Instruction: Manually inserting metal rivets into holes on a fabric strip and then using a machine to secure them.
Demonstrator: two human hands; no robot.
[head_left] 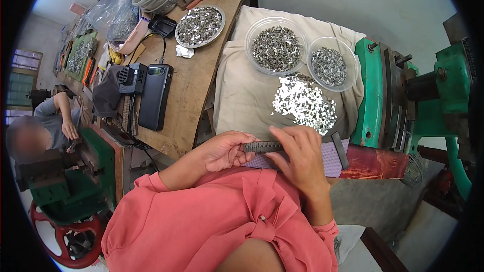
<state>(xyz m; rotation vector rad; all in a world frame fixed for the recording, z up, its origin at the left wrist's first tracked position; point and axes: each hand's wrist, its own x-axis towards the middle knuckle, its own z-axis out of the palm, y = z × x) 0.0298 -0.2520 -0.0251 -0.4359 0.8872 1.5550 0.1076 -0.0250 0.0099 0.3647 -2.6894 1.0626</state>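
Observation:
A dark slotted metal bar (262,146) lies level between my two hands, low over a purple textured mat (327,163). My left hand (227,152) pinches its left end between thumb and fingers. At the other end, the thumb and fingers of my right hand (301,153) close around the bar and hide that part. Just beyond my hands, a loose pile of small shiny metal pieces (302,102) rests on a beige cloth (234,95). Right of my right hand, a second dark bar (340,151) lies slanted at the mat's edge.
Two clear tubs of small metal parts (276,48) (328,65) stand behind the pile. A green machine (367,93) borders the right. On the wooden table (184,95) are a plate of metal pieces (200,25) and a black power bank (155,98). Another person (43,126) sits far left.

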